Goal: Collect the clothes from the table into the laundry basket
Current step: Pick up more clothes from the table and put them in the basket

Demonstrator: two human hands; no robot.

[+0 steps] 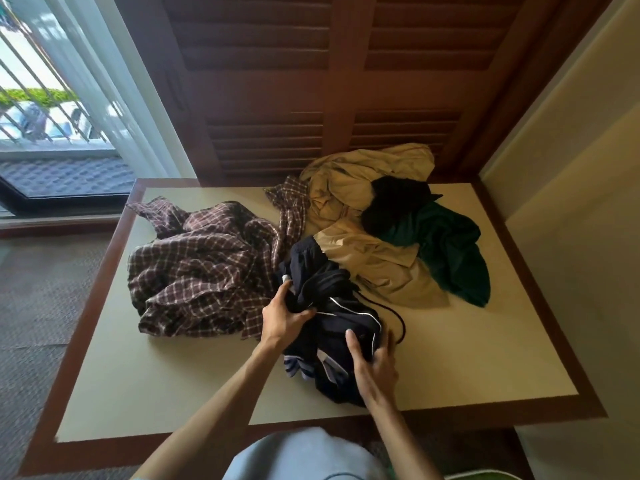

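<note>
Both hands, left hand (pixel 284 318) and right hand (pixel 372 363), are closed on the navy garment (pixel 332 317) at the table's (pixel 485 358) near edge. Gathering is underway; lifting is required next. No basket is visible.

Plaid shirt (pixel 204 268) and tan garment (pixel 367 237) partly buried under neighbouring clothes; black item (pixel 398 206) unidentifiable; green object (pixel 540 477) cropped at bottom edge.

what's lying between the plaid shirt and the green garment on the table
In the head view, a tan garment lies between the plaid shirt and the green garment, with a black piece on top.
</note>
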